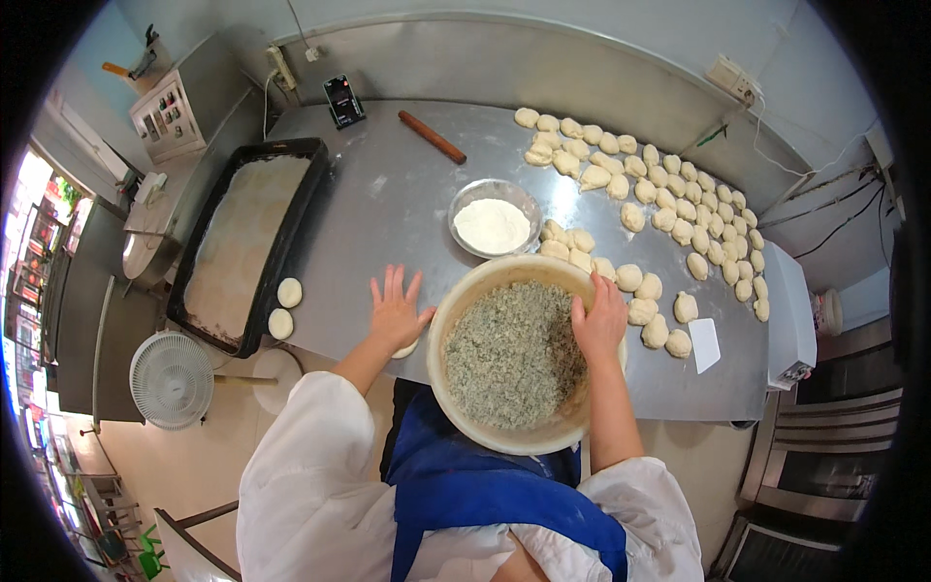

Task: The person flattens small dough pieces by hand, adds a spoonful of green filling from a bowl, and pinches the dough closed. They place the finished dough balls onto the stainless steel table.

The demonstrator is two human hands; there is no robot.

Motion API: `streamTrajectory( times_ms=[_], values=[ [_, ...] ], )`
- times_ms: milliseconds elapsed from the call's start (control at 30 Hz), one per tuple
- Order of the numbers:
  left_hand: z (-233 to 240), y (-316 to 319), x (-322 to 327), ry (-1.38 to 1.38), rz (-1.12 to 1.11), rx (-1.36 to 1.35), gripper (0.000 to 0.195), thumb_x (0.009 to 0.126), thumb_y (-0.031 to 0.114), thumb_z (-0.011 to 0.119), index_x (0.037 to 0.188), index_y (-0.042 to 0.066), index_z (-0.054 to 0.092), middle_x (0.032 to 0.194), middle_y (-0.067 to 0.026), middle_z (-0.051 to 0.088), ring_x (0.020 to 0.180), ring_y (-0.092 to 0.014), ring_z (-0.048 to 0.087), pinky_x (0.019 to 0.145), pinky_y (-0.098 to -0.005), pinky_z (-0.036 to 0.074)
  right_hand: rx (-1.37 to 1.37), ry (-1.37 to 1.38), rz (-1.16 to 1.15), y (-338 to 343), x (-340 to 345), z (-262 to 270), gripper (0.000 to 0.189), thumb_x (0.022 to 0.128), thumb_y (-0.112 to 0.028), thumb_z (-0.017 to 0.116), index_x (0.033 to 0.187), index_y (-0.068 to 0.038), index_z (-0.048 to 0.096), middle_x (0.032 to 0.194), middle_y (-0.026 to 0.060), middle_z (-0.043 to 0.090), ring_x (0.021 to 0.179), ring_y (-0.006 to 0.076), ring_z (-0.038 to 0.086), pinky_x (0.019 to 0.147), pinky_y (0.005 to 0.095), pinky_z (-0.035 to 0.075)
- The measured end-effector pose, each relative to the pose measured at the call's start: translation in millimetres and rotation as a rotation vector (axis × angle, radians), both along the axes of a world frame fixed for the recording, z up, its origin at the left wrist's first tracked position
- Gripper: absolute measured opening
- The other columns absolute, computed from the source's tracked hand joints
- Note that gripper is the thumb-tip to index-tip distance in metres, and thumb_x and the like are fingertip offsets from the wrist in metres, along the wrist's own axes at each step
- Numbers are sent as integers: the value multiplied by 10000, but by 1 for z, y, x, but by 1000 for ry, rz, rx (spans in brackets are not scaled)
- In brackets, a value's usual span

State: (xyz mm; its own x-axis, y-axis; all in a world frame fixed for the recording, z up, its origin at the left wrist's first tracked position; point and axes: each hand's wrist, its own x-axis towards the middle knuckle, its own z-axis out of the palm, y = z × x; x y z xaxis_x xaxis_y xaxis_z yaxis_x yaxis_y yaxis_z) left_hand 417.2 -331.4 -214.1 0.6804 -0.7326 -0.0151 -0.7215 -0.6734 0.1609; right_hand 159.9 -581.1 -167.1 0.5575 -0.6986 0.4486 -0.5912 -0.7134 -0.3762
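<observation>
A large pale bowl (440, 349) of greyish, speckled crumbly filling overhangs the front edge of the metal table, close to the blue apron. My right hand (602, 316) grips its right rim. To the left of the bowl, my left hand (396, 309) is spread palm down with fingers apart; a dough piece (405, 351) shows partly beneath its heel. Behind the bowl stands a clear bowl of white flour (492, 224). Two flattened dough rounds (289, 292) lie on the left. Several dough balls (641, 311) are beside and behind the filling bowl, with many more in rows (687, 211) at the back right.
A black baking tray (291, 211) with a pale lining lies at the table's left end. A wooden rolling pin (432, 137) and a phone on a stand (344, 102) are at the back. A white dough scraper (704, 345) lies front right. A fan (172, 380) stands left of the table.
</observation>
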Motion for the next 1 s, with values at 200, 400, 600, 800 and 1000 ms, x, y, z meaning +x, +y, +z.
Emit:
streamTrajectory(
  times_ms=[200,400,600,800,1000],
  values=[
    [-15,14,-6,-43,72,-103,694,886,428,586,1438,64,378,1510,-248,239,1434,-388,173,1141,-595,127,0,-18,21,1,3,6,509,784,-182,702,1251,-48,550,1223,142,577,1120,317,550,936,445,419],
    [-3,60,-20,276,110,-10,619,837,446,648,1296,46,537,1295,-228,518,1200,-347,521,994,-441,432,-7,-24,31,-1,-1,5,526,782,-194,705,1261,-44,546,1221,145,577,1120,317,550,938,448,418],
    [15,64,1,548,285,103,614,660,514,786,1007,15,698,907,-183,699,847,-318,681,775,-402,530,33,-14,42,-1,-6,2,554,782,-209,705,1282,-40,539,1237,152,572,1132,322,544,964,447,408],
    [-15,69,33,718,73,93,522,705,527,733,920,51,722,860,-163,702,782,-313,677,710,-408,526,66,-38,87,0,-3,2,544,787,-214,697,1281,-42,547,1259,151,570,1157,330,534,973,440,405],
    [-26,40,-21,-82,129,-108,333,903,399,575,835,90,677,793,-120,668,778,-315,649,672,-447,504,69,-22,58,-3,-8,6,544,783,-208,700,1279,-48,546,1252,136,571,1146,318,537,965,433,405]
  ],
)
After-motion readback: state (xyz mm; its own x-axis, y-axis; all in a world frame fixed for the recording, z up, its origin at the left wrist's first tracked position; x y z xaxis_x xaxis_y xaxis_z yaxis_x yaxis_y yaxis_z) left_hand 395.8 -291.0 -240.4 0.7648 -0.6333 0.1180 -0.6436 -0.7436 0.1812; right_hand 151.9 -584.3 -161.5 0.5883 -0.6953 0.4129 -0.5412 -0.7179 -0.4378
